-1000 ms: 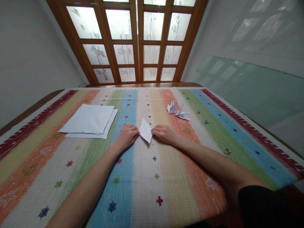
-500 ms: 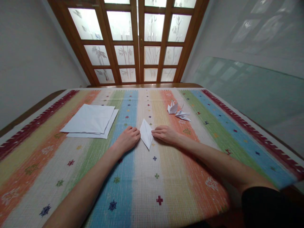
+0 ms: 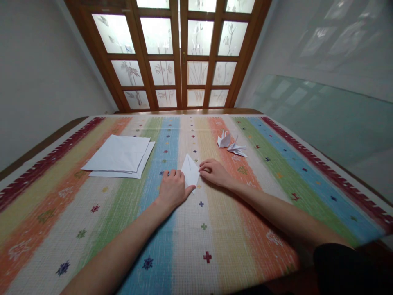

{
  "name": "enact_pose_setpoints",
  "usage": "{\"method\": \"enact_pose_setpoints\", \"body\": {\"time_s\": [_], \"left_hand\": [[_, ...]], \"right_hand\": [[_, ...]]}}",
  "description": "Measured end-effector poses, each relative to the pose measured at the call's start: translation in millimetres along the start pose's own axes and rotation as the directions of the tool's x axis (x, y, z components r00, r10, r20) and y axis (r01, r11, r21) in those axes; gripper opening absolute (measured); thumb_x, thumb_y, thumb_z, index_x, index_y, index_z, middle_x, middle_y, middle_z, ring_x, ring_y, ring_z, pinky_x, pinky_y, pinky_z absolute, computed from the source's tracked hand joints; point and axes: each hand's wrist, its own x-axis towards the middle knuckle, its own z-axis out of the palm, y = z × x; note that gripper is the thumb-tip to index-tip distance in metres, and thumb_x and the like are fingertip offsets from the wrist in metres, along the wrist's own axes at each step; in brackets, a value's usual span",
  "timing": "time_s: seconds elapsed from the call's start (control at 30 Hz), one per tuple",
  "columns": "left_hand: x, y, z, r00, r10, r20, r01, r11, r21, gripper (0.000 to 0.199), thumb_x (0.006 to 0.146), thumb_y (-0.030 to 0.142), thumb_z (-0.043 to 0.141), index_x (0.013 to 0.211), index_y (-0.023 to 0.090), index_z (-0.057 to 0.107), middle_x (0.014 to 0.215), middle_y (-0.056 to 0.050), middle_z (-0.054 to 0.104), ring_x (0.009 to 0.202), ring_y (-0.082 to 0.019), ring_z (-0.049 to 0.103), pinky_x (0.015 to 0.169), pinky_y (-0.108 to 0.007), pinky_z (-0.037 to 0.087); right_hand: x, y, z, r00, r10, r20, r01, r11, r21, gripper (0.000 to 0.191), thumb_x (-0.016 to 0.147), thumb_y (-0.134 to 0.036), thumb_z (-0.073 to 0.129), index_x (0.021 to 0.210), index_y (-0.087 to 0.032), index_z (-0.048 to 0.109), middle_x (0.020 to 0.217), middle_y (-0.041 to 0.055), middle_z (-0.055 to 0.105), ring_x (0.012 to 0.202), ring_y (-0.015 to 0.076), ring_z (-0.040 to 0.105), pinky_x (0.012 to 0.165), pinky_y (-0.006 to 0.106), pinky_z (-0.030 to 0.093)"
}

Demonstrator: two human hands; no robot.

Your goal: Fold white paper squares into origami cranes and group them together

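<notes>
A white sheet folded into a kite-like diamond, the folded paper (image 3: 190,170), lies on the tablecloth between my hands. My left hand (image 3: 172,189) holds its left side, fingers curled, with the thumb stretched across the lower point. At the right corner, my right hand (image 3: 215,173) has its thumb and index finger closed on the paper's edge. The paper's bottom tip is partly hidden by my left thumb. Beyond my right hand stand two folded paper cranes, one upright crane (image 3: 224,139) and one leaning crane (image 3: 236,148).
A stack of white paper sheets (image 3: 118,153) lies on the left of the table. The striped tablecloth (image 3: 190,246) covers the tabletop. Past the far table edge are wooden doors (image 3: 181,82) with frosted panes; a glass sheet (image 3: 322,110) leans at the right wall.
My left hand has shifted toward me and its thumb now reaches over the paper's lower point. My right fingers have closed into a pinch. The paper's lower half looks wider.
</notes>
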Motion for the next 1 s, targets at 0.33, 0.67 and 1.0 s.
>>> {"method": "enact_pose_setpoints", "body": {"time_s": [0.33, 0.67, 1.0], "left_hand": [[-4.2, -5.4, 6.5, 0.997, -0.079, -0.02, 0.075, 0.985, -0.156, 0.056, 0.073, 0.063, 0.067, 0.106, 0.017, 0.062, 0.116, -0.017, 0.063, 0.109, -0.035, 0.053, 0.092, -0.048, 0.036], [8.1, -21.4, 16.3, 0.952, -0.303, -0.043, 0.249, 0.848, -0.469, 0.075, 0.072, 0.036, 0.075, 0.137, 0.015, 0.043, 0.122, -0.018, 0.063, 0.115, -0.035, 0.057, 0.097, -0.05, 0.041], [12.2, -30.4, 7.4, 0.907, -0.416, -0.065, 0.14, 0.444, -0.885, 0.037, 0.08, 0.026, 0.063, 0.115, 0.017, 0.064, 0.09, -0.006, 0.072, 0.078, -0.018, 0.066, 0.078, -0.035, 0.053]], "right_hand": [[24.3, -19.2, 3.8, 0.953, 0.282, 0.108, -0.258, 0.947, -0.193, 0.025, 0.07, -0.033, 0.079, 0.085, -0.018, 0.065, 0.084, 0.0072, 0.067, 0.074, 0.02, 0.059, 0.065, 0.029, 0.039], [25.2, -13.8, 5.4, 0.976, 0.196, 0.096, -0.218, 0.9, 0.378, 0.01, 0.069, -0.008, 0.06, 0.068, -0.018, 0.056, 0.064, -0.0034, 0.058, 0.06, 0.0111, 0.054, 0.058, 0.022, 0.039], [13.0, -26.9, -2.2, 0.974, 0.035, -0.223, 0.083, 0.864, 0.497, 0.039, 0.078, -0.022, 0.063, 0.116, -0.025, 0.055, 0.108, 0.0054, 0.062, 0.075, 0.0145, 0.063, 0.061, 0.028, 0.055]]}}
